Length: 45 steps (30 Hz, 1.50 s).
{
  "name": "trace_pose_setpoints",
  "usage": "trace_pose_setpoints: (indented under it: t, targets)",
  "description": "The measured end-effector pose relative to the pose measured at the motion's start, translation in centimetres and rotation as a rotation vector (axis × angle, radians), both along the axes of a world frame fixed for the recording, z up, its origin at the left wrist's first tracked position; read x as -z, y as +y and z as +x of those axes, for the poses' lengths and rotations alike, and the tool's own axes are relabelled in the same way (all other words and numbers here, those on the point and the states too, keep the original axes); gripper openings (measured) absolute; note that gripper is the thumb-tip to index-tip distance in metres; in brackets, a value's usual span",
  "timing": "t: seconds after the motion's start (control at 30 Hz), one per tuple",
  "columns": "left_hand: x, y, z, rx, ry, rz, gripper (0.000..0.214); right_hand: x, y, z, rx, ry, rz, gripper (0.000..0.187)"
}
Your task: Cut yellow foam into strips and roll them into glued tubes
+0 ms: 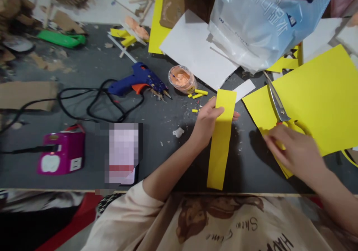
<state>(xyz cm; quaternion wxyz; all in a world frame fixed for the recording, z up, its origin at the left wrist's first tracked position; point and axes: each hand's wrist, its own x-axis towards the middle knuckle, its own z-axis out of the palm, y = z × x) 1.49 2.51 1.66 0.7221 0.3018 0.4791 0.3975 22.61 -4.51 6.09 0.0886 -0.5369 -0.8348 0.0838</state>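
My left hand (207, 122) pinches a long yellow paper strip (222, 143) near its upper end, thumb on top. The strip hangs down toward the table's front edge, and fingertips show past its right side. On the right, my right hand (293, 150) is curled around part of the handles of a pair of scissors (276, 100). This hand is slightly blurred. The blades point away from me, over a large yellow sheet (321, 102). A narrow white strip (246, 89) lies just beyond my left hand.
A blue glue gun (131, 82) with a looping black cord lies left of a tub of peach-coloured clay (182, 79). Nearer are a magenta box (62, 152) and a phone (123, 152). A plastic bag (260, 27) rests on white board (192, 50) at the back. Cardboard scraps clutter the far left.
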Motion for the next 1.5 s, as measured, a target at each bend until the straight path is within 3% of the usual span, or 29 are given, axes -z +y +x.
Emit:
trace_pose_setpoints:
  t: [0.07,0.27,0.43,0.63,0.8,0.97,1.07,1.2,1.33,1.5]
  targets:
    - [0.8,0.0,0.2,0.005,-0.068,0.006,0.029,1.5,0.4,-2.1,-0.259,-0.004,0.031,0.023]
    - [2.1,0.0,0.1,0.016,-0.228,0.061,0.032,5.4,0.6,-5.7,-0.385,0.068,0.107,0.027]
    - [2.0,0.2,0.1,0.001,-0.298,0.07,0.026,5.5,0.7,-5.3,-0.418,0.058,0.003,0.029]
    - [2.0,0.3,0.3,-0.005,-0.238,0.107,0.026,5.0,0.2,-5.7,-0.426,0.144,0.045,0.029]
    - [2.1,0.1,0.6,0.014,-0.263,0.127,0.034,5.2,0.1,-5.3,-0.322,0.305,-0.073,0.033]
    - [2.4,-1.0,0.8,0.07,-0.259,0.142,0.07,4.9,0.8,-5.1,0.048,0.613,-0.385,0.037]
    - [2.3,-1.6,0.7,0.131,-0.205,0.187,0.065,4.9,1.1,-5.4,0.169,0.688,-0.501,0.041]
    - [2.0,-1.6,0.7,0.153,-0.148,0.146,0.045,4.8,1.1,-5.6,0.166,0.696,-0.513,0.043]
    - [1.8,-1.3,0.6,0.145,-0.144,0.116,0.042,3.7,1.7,-5.0,0.138,0.691,-0.463,0.043]
    - [1.6,-1.3,0.8,0.099,-0.123,0.1,0.042,2.9,4.7,-4.6,0.318,0.864,-0.385,0.015]
